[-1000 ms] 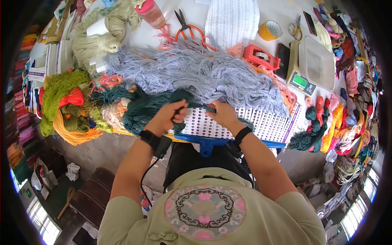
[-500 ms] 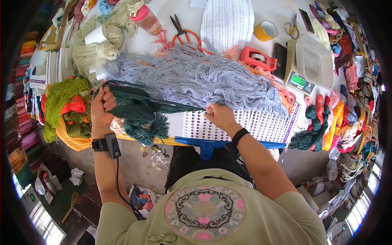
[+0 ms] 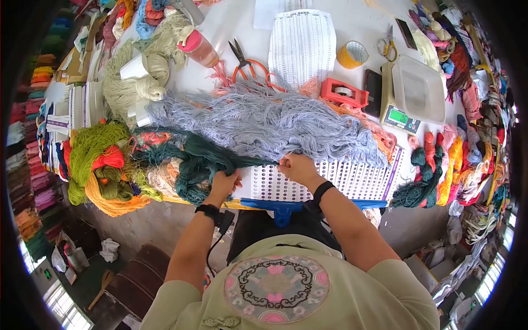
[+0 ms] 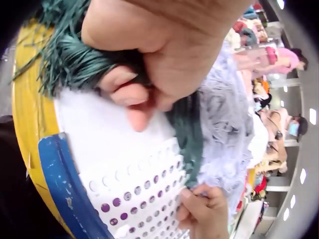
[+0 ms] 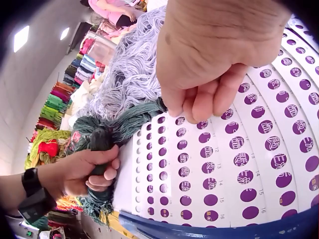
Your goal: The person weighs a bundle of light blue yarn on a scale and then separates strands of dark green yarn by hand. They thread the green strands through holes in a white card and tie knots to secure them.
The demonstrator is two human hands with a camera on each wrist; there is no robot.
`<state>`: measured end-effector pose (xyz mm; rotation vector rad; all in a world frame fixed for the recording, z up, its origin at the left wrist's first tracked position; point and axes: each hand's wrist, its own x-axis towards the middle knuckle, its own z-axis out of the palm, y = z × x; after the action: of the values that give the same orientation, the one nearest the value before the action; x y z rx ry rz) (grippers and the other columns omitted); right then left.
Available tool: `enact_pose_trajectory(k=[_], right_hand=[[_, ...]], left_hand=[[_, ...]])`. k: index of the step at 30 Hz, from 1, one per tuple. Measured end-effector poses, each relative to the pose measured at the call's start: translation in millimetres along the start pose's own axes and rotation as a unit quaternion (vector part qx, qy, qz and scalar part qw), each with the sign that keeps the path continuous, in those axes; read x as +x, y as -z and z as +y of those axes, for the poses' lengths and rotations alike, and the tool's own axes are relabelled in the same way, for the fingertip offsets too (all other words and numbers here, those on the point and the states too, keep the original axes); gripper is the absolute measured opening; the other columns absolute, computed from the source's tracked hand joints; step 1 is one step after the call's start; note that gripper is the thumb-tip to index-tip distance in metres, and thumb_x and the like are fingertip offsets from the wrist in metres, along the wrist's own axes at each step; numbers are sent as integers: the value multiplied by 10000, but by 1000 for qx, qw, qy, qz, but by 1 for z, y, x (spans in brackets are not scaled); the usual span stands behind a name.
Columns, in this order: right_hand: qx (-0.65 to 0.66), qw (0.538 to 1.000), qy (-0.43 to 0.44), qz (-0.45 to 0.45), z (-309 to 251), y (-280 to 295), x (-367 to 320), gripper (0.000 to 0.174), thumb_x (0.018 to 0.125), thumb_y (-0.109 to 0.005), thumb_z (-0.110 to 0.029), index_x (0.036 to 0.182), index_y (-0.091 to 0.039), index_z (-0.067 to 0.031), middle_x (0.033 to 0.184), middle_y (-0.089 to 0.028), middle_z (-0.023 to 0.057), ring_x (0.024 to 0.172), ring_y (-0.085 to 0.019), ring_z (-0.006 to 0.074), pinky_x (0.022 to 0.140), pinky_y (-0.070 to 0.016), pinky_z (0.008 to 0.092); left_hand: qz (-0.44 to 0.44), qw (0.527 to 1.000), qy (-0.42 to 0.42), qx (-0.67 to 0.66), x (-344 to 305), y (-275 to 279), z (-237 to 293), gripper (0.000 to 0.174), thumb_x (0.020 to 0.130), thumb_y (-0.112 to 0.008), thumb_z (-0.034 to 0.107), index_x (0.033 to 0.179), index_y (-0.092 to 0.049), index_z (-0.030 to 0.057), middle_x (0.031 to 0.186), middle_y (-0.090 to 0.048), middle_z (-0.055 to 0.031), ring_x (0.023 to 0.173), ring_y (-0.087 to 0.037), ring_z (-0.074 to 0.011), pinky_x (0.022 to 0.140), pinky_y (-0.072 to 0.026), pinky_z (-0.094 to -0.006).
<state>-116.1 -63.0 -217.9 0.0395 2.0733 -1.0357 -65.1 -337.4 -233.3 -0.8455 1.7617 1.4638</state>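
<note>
My left hand (image 3: 224, 184) grips a thick bundle of dark green yarn (image 3: 206, 157) near the table's front edge; its fingers curl round the strands in the right wrist view. From there the yarn narrows to a taut strand running right. My right hand (image 3: 297, 168) pinches that end between thumb and fingers, just above the white cards (image 5: 219, 164) with rows of purple-ringed holes. A blue clip (image 3: 281, 209) holds the cards at the front edge. Pale lavender yarn (image 3: 264, 121) lies heaped right behind both hands.
Olive, red and orange skeins (image 3: 104, 165) sit at the left. Behind the lavender heap are orange-handled shears (image 3: 242, 60), a pink-lidded bottle (image 3: 198, 48), printed sheets (image 3: 302, 44), a red tape dispenser (image 3: 342, 93) and a digital scale (image 3: 404, 118). More skeins (image 3: 434, 165) line the right edge.
The left hand swung far left, stretching the green yarn, then came back toward the middle with yarn in its grip. The right hand stays near the cards, still pinching the end.
</note>
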Motion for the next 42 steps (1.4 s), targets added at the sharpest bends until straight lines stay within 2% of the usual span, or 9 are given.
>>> enact_pose_trajectory(k=[1,7,16,25,34,36,37,38,42], right_hand=[[-5,1000,7,4,-1,0,0,206,821,-647,-291,913,-622,-109,660,-653,-18,566,-646,113,602,-498,262],[1,1000,13,1,3,-1,2,203,819,-639,-290,898,-625,-104,663,-664,-12,557,-653,120,593,-507,265],[11,1000,18,2,6,-1,2,197,821,-633,-286,891,-629,-102,662,-667,-13,563,-657,116,587,-509,261],[16,999,25,17,5,-3,1,189,823,-635,-279,883,-634,-100,661,-664,-15,563,-655,111,576,-506,256],[16,997,34,65,8,-15,1,184,805,-666,-270,882,-635,-106,657,-661,-2,564,-655,121,571,-503,269],[-4,995,30,100,7,-18,-2,187,802,-674,-278,871,-627,-111,658,-661,10,579,-655,141,585,-502,304],[-20,991,42,125,7,-21,-5,189,799,-677,-286,862,-619,-117,676,-665,31,620,-659,195,616,-502,353],[-21,991,41,129,8,-23,-7,189,799,-677,-286,862,-619,-117,676,-665,31,620,-659,195,616,-502,353],[-57,978,59,189,10,-37,-12,230,809,-664,-279,961,-580,-129,756,-674,63,721,-656,280,655,-499,394]], left_hand=[[8,999,3,-33,0,-1,5,361,886,-617,283,709,-640,-31,569,-621,-118,347,-462,-118,339,-321,-240],[-22,998,46,-26,3,7,15,377,883,-612,291,729,-643,-52,612,-649,-152,354,-502,-135,327,-328,-237],[-26,997,64,-30,7,7,17,382,862,-619,293,732,-633,-66,615,-648,-170,359,-522,-172,321,-334,-255],[-40,997,58,-27,9,9,15,413,878,-612,323,759,-624,-73,620,-647,-159,372,-530,-167,325,-326,-254],[-45,998,42,-28,8,9,14,404,877,-612,317,753,-618,-67,623,-646,-163,366,-531,-172,321,-327,-256],[-45,998,45,-28,7,9,15,405,878,-614,316,756,-616,-71,627,-647,-164,364,-531,-172,321,-329,-257],[-47,998,43,-27,7,9,15,407,877,-616,316,757,-615,-73,629,-647,-166,366,-533,-174,321,-330,-257],[-49,998,40,-26,7,9,14,409,877,-617,317,759,-614,-75,632,-648,-168,368,-535,-175,321,-330,-256],[-53,998,30,-29,6,9,12,416,879,-616,322,767,-615,-79,634,-647,-172,372,-538,-179,322,-332,-255]])
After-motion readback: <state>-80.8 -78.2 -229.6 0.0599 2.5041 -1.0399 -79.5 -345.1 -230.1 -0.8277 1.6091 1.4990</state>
